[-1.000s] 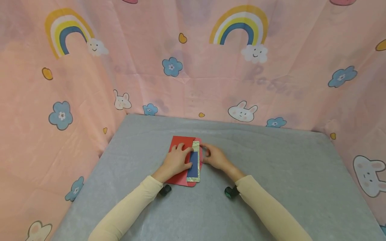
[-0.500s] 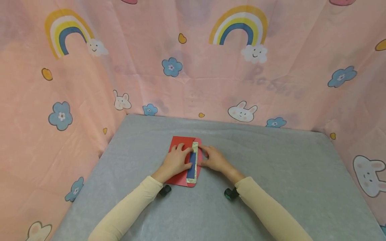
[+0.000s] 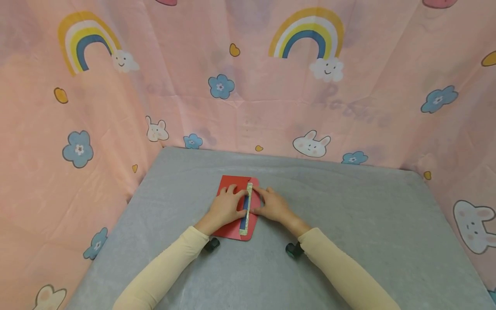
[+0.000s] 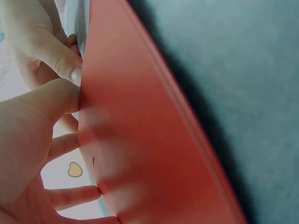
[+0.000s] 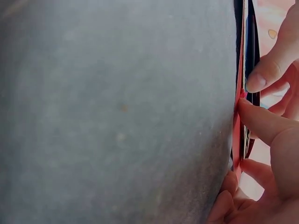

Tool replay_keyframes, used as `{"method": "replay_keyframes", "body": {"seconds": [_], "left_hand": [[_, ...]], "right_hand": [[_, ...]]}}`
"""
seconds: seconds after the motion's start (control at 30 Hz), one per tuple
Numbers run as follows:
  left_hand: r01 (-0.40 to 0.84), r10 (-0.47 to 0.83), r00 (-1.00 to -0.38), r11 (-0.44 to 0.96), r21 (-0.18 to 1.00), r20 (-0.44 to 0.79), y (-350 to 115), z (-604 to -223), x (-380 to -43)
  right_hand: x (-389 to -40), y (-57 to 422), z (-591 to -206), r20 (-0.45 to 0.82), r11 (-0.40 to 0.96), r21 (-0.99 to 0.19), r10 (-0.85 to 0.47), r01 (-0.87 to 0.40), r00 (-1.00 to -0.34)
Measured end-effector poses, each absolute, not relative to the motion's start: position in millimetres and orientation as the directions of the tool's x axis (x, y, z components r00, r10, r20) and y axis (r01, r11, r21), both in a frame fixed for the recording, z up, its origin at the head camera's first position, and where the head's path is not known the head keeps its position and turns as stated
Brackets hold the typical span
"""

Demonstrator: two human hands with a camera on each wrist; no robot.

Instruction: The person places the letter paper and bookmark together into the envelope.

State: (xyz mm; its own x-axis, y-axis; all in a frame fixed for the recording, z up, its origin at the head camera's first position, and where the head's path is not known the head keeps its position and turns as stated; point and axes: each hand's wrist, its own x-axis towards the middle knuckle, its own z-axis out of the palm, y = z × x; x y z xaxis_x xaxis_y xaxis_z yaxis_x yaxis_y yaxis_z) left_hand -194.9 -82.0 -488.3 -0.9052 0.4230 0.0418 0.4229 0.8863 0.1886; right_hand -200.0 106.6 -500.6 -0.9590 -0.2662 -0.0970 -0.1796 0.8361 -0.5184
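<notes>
A red paper envelope [image 3: 232,181] lies flat on the table, its lighter red flap [image 3: 255,202] folded out to the right. From its mouth sticks a narrow strip of a flat card [image 3: 249,191] with a blue middle and a pale patterned border. My left hand [image 3: 224,206] rests spread over the envelope, thumb and forefinger at the mouth. In the left wrist view its fingertips press the red paper [image 4: 140,116]. Over the flap, my right hand [image 3: 276,206] touches the card's outer edge with forefinger and thumb. The card's inner part is hidden in the envelope.
A grey cloth [image 3: 341,224] covers the table. Behind and at both sides hangs a pink curtain [image 3: 255,116] printed with rainbows, flowers and rabbits. Dark wrist cameras show below the wrists, one under the left sleeve [image 3: 170,262] and one by the right sleeve [image 3: 345,267].
The card has slid left into the envelope, so a narrower strip shows. My right hand has followed it leftward at its edge; the left hand and envelope have stayed in place.
</notes>
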Motion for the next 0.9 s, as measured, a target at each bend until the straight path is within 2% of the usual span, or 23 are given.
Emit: {"method": "replay_keyframes", "body": {"seconds": [0.5, 0.9], "left_hand": [[0.424, 0.433, -0.901, 0.877, 0.227, 0.011, -82.8, -485.7, -195.9], [0.425, 0.438, -0.899, 0.874, 0.238, -0.004, -84.9, -486.4, -195.2]], "right_hand": [[-202.5, 104.2, -496.8, -0.116, 0.853, -0.479, -0.297, -0.208, -0.948], [-201.9, 96.9, -495.8, -0.099, 0.891, -0.407, -0.262, -0.201, -0.96]]}}
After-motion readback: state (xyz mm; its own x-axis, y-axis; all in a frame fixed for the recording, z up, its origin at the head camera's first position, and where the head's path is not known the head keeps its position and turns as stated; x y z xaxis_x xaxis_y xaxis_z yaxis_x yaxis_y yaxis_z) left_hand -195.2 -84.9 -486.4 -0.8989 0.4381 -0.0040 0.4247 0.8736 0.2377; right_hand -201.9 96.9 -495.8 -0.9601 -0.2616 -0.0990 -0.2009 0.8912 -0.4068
